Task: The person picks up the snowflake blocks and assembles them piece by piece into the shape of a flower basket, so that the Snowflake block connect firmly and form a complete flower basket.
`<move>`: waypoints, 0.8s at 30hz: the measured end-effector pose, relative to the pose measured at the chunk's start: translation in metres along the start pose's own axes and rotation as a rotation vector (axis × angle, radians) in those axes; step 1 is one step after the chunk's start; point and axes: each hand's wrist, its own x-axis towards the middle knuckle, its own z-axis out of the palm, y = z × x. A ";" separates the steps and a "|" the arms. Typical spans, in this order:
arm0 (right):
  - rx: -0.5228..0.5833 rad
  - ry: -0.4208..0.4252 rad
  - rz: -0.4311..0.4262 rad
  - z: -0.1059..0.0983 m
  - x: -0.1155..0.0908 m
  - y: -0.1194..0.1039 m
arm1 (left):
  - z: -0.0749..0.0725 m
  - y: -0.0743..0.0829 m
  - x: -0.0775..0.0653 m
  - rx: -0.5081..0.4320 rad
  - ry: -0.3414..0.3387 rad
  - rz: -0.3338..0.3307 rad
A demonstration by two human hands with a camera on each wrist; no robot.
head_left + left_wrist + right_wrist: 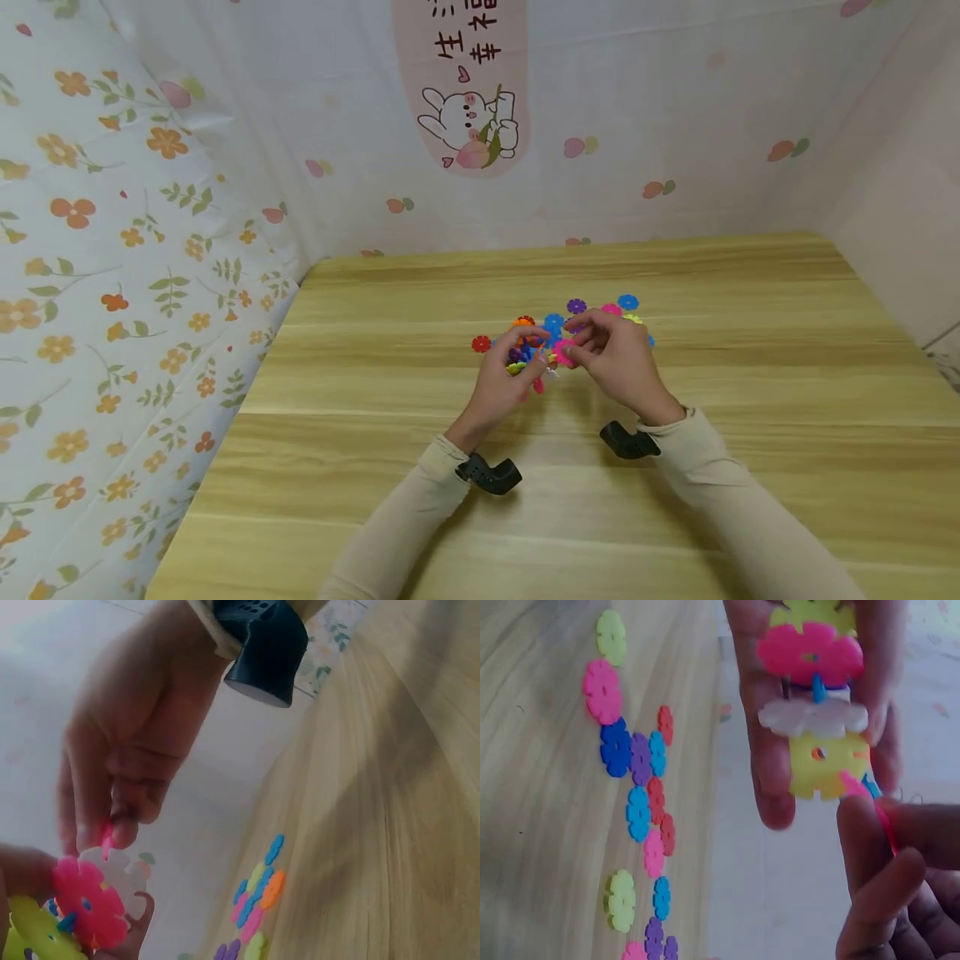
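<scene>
My left hand (498,379) grips a cluster of interlocked plastic flower-shaped discs (810,656) between thumb and fingers, above the table. In the right wrist view its pink, white and yellow discs show, with a small blue edge among them. Opposite it, my right hand (622,362) pinches a pink flower disc (887,825) between thumb and fingertips. That disc meets the lower edge of the cluster's yellow disc (806,772) in the right wrist view. Left fingers hide part of the cluster in the head view.
Loose flower discs lie spread on the wooden table (360,467) beyond the hands, among them a red disc (482,343), a purple disc (577,307) and a blue disc (628,302). A printed curtain (622,108) hangs behind the table and along its left side.
</scene>
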 end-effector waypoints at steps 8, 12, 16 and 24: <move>0.085 0.019 0.025 0.003 -0.003 0.005 | 0.008 0.001 -0.003 -0.015 -0.004 0.008; 0.098 -0.054 0.048 0.002 -0.001 0.009 | 0.009 0.000 -0.005 -0.022 -0.019 0.008; 0.112 -0.098 0.065 0.003 0.001 0.011 | 0.009 0.001 -0.006 0.001 -0.015 0.010; 0.169 -0.088 0.066 -0.003 0.004 0.010 | 0.001 0.002 -0.003 -0.002 -0.089 -0.032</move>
